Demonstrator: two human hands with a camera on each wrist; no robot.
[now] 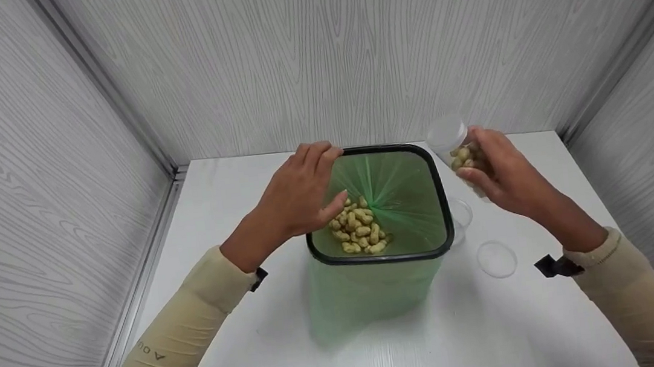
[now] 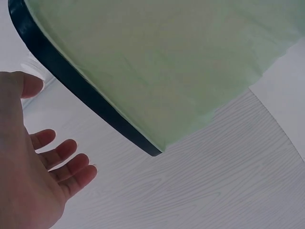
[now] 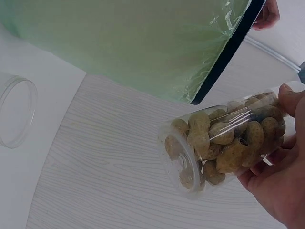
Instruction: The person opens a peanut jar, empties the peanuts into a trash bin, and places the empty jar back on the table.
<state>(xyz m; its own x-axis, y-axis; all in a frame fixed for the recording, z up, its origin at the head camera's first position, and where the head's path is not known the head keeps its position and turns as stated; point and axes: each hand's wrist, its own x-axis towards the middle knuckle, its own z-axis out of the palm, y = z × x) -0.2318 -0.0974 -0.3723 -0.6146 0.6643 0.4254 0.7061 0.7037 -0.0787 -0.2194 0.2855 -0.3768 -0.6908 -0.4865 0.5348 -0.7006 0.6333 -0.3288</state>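
The jar (image 3: 231, 126) looks glossy plastic, the peanuts (image 1: 362, 231) rough, the bag (image 1: 405, 202) thin crinkled plastic.

We record one small indoor booth (image 1: 12, 198), its wider building unidentified. We list wood-grain panels (image 1: 338, 54) on three sides, grey corner strips (image 1: 102, 79) and one white surface (image 1: 382, 360).

Two hands are in view, one left hand (image 1: 303, 192) and one right hand (image 1: 501, 168), with one clear jar (image 3: 224, 143) and one black-rimmed green bin (image 1: 374, 288). The bin's peanuts (image 1: 359, 232) overlap too much to count; the jar shows more than ten. Toward the worktop's (image 1: 501, 335) right edge lies one clear round piece (image 1: 497, 259); nearer the bin, one or two others, partly hidden.
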